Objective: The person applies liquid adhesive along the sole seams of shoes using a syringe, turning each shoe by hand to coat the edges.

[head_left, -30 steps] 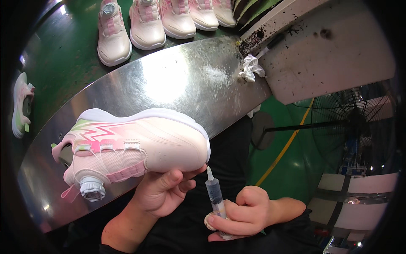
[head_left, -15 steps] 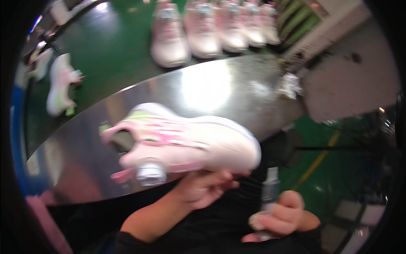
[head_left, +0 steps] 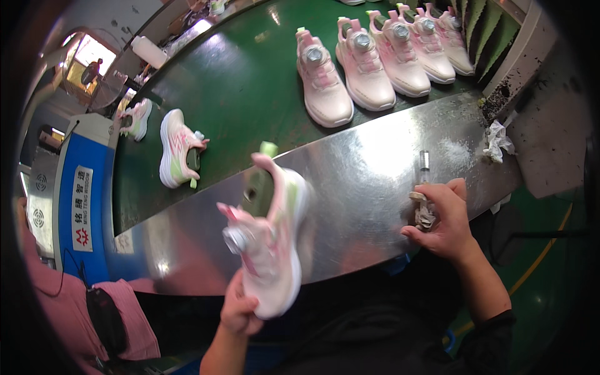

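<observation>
My left hand (head_left: 240, 309) grips a pale pink sneaker (head_left: 272, 275) by its toe end. The shoe is tilted, heel up, with a green heel tab, a dark green lining and a silvery dial on the tongue. It is held above the near edge of the metal table (head_left: 350, 219). Over the table's right part, my right hand (head_left: 447, 219) curls its thumb and forefinger round a clear syringe-like tube (head_left: 425, 164). A small beige piece (head_left: 417, 196) and crumpled whitish material (head_left: 425, 216) show between these fingers. The other fingers are hidden.
Several matching sneakers (head_left: 325, 94) stand in a row on the green surface (head_left: 250, 81) at the far right. Two more lie at the left, one nearer (head_left: 178, 150). Crumpled tissue (head_left: 498, 141) lies by the right corner. At the lower left, a person in pink (head_left: 125, 312) is close.
The sneaker has turned from lying sideways to heel up, with my left hand now at its toe. My right hand has risen from near my body to over the table, the tube with it.
</observation>
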`<state>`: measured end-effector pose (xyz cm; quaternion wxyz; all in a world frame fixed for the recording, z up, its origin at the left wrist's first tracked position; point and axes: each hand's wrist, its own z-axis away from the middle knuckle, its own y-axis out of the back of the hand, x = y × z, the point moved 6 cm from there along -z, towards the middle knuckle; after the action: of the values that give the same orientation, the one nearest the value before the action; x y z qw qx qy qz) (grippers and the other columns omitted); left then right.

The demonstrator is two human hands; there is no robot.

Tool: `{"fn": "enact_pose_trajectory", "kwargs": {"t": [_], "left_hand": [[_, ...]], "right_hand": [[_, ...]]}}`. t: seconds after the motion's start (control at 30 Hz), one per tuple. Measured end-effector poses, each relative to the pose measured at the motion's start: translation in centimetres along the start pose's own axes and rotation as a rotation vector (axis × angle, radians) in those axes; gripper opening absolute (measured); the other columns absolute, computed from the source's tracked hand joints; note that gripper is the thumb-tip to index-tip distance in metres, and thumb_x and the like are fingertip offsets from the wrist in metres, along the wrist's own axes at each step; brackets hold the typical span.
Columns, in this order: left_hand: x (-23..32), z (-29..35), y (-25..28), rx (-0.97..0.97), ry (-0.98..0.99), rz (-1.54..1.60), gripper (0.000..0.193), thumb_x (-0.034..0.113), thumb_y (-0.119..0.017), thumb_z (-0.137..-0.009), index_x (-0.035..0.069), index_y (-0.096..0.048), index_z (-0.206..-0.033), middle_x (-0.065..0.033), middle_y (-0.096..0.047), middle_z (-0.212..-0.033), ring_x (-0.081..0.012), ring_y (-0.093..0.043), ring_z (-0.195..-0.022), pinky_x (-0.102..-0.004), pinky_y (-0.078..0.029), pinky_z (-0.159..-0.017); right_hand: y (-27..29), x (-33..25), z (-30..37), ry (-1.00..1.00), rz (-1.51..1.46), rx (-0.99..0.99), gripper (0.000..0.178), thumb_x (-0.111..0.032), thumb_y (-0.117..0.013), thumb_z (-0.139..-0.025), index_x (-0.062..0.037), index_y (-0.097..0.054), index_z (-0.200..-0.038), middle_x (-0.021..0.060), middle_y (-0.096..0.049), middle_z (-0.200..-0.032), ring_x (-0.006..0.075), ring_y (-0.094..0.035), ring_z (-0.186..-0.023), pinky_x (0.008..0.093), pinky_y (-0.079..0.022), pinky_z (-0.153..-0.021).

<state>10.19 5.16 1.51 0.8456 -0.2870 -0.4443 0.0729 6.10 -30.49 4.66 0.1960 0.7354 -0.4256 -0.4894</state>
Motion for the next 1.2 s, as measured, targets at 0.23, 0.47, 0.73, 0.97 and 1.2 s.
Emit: {"fn": "enact_pose_trajectory", "kwargs": {"t": [0.23,0.47,0.73,0.97,1.2], "left_hand": [[10.6,-18.3,-2.4,-0.074,-0.211,-0.44,0.042,0.002,-0.054,-0.086,-0.007,-0.043,-0.126,-0.0171,-0.058,-0.118,-0.0263,-0.061,-0.104,-0.04,-0.049,-0.093],[7.9,-27.9,-5.7,-0.027,-0.064,-0.588,0.039,0.025,-0.063,-0.09,-0.004,-0.053,-0.115,-0.013,-0.064,-0.101,-0.0204,-0.065,-0.086,-0.0317,-0.055,-0.077],[18.1,-18.0,0.5,0.302,-0.859,-1.685,0.044,-0.001,-0.065,-0.065,0.004,-0.055,-0.108,-0.0123,-0.057,-0.103,-0.0279,-0.055,-0.101,-0.0374,-0.044,-0.091],[21.5,-17.2,7.4,0.477,-0.697,-2.425,0.078,-0.003,-0.066,-0.062,0.009,-0.042,-0.135,-0.0216,-0.041,-0.136,-0.0373,-0.041,-0.126,-0.0414,-0.034,-0.106],[22.4,-18.9,7.3,0.464,-0.766,-2.154,0.086,0.006,-0.075,-0.061,0.009,-0.037,-0.138,-0.0206,-0.044,-0.134,-0.0397,-0.045,-0.122,-0.0413,-0.039,-0.102]], "right_hand": [[0.2,0.4,0.0,-0.079,-0.005,-0.009,0.057,-0.035,-0.085,-0.058,-0.0111,-0.064,-0.105,0.0015,-0.061,-0.082,0.0219,-0.046,-0.076,0.031,-0.039,-0.074],[-0.6,0.1,-0.3,-0.041,0.012,0.003,0.056,-0.036,-0.084,-0.058,-0.0088,-0.064,-0.103,0.0037,-0.063,-0.085,0.0234,-0.049,-0.073,0.0323,-0.04,-0.073],[0.1,0.6,-0.1,-0.024,-0.002,0.038,0.056,-0.038,-0.083,-0.059,-0.0054,-0.062,-0.1,0.006,-0.064,-0.087,0.0236,-0.046,-0.076,0.0327,-0.038,-0.074],[-0.6,0.4,0.0,0.002,-0.009,0.026,0.057,-0.038,-0.083,-0.058,-0.0051,-0.062,-0.099,0.0055,-0.063,-0.087,0.0231,-0.044,-0.077,0.0326,-0.037,-0.073],[-0.4,0.1,0.0,0.005,0.031,0.046,0.057,-0.038,-0.082,-0.059,-0.0053,-0.061,-0.1,0.0053,-0.062,-0.086,0.0235,-0.044,-0.074,0.0325,-0.037,-0.071]]}}
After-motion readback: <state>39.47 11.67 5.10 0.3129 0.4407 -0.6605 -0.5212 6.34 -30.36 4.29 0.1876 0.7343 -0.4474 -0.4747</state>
